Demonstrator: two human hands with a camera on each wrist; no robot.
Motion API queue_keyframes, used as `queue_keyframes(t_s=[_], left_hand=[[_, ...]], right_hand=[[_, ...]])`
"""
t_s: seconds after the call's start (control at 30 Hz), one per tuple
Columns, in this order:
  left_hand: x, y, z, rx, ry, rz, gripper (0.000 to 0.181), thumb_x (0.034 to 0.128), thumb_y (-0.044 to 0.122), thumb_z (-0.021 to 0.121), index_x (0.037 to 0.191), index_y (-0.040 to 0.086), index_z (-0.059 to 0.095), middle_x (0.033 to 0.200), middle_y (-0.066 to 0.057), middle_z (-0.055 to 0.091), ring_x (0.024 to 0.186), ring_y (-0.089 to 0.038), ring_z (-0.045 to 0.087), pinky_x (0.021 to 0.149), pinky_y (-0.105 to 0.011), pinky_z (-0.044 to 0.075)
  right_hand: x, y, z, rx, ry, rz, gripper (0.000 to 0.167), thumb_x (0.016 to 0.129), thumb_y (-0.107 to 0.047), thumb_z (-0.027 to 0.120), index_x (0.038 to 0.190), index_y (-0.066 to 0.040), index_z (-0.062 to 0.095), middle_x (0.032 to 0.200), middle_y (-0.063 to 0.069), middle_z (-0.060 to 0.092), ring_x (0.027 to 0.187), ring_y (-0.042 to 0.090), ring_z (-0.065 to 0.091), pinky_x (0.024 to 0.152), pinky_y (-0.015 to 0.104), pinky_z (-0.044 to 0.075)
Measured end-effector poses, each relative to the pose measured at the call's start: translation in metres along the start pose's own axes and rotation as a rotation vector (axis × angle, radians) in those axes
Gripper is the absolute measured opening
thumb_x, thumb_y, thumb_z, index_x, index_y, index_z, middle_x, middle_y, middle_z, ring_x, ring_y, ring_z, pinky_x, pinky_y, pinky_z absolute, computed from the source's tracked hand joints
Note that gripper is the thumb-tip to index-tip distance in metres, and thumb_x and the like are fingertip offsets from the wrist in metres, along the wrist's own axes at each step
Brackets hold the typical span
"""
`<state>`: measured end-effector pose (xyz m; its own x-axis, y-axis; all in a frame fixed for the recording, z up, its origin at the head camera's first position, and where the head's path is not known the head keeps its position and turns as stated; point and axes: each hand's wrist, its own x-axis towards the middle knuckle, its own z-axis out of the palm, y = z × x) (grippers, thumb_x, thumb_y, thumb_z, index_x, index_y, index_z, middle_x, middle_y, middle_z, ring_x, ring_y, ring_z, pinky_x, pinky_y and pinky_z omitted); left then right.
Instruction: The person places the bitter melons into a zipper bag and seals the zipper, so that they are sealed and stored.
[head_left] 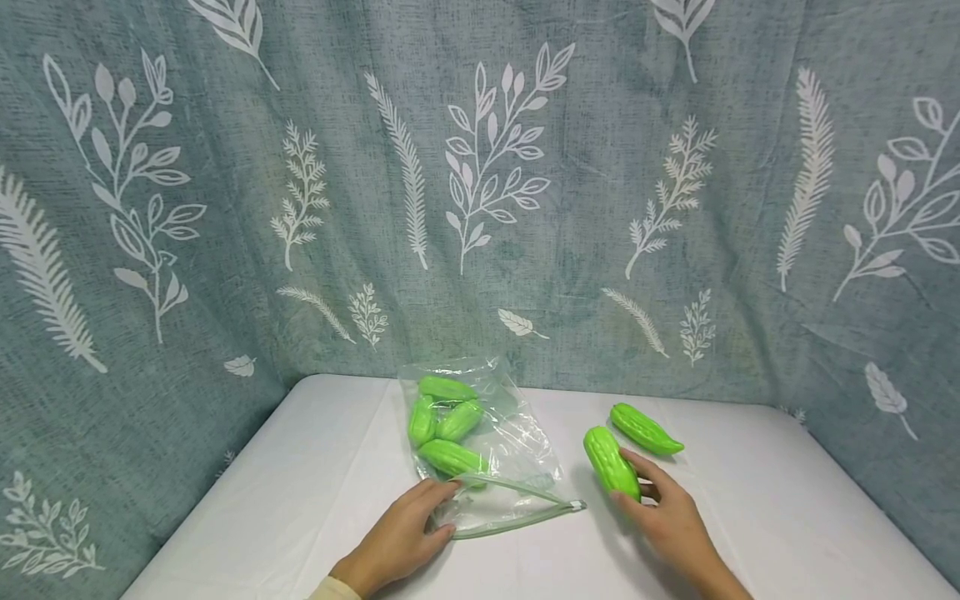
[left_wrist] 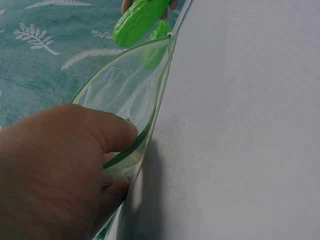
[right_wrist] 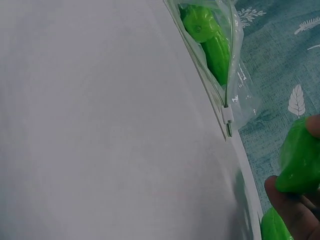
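A clear zip bag (head_left: 517,429) lies on the table with its mouth parted toward the near side. Several bright green bitter melons (head_left: 452,457) are inside it. My left hand (head_left: 405,529) grips the bag's mouth at its left end, fingers and thumb at the green-edged rim (left_wrist: 142,137). Right of the bag, my right hand (head_left: 667,508) holds another bitter melon (head_left: 611,462) above the table, between thumb and fingers. Behind that hand a further bitter melon (head_left: 647,429) rests on the table. In the right wrist view the held melon (right_wrist: 297,160) is partly cut off.
A white cloth covers the table (head_left: 300,467). Behind and at both sides hangs a blue-green curtain (head_left: 570,233) with white leaf prints. The bag's zip slider (head_left: 576,505) sits at the right end of its mouth.
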<state>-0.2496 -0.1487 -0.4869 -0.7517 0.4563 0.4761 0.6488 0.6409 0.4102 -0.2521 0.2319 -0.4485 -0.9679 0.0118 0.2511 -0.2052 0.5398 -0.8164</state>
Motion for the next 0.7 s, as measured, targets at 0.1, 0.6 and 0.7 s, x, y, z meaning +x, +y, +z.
queue_keyframes(t_s=[0.1,0.6,0.7], left_hand=[[0.0,0.0,0.0,-0.005,-0.01,-0.011,0.052,0.0899,0.017,0.075,0.139,0.01,0.057,0.123,0.0,0.063,0.112,-0.011,0.059,0.095,-0.032,0.054],[0.0,0.0,0.0,-0.01,-0.023,-0.025,0.052,0.0906,0.018,0.074,0.139,0.011,0.057,0.124,0.0,0.063,0.113,-0.011,0.059,0.096,-0.032,0.053],[0.0,0.0,-0.001,-0.012,-0.027,-0.036,0.052,0.0907,0.018,0.074,0.14,0.011,0.057,0.125,0.0,0.062,0.114,-0.011,0.059,0.097,-0.033,0.053]], right_hand=[[-0.002,-0.003,0.002,0.044,-0.026,0.011,0.065,0.09,-0.023,0.078,0.147,-0.015,0.05,0.136,0.023,0.055,0.112,0.036,0.063,0.074,0.029,0.058],[-0.007,-0.007,0.012,0.194,-0.115,0.019,0.06,0.088,-0.02,0.078,0.143,-0.018,0.054,0.136,0.021,0.057,0.108,0.028,0.065,0.075,0.028,0.057],[-0.008,-0.01,0.013,0.204,-0.136,0.021,0.059,0.088,-0.02,0.078,0.142,-0.018,0.055,0.135,0.02,0.058,0.107,0.027,0.066,0.075,0.029,0.057]])
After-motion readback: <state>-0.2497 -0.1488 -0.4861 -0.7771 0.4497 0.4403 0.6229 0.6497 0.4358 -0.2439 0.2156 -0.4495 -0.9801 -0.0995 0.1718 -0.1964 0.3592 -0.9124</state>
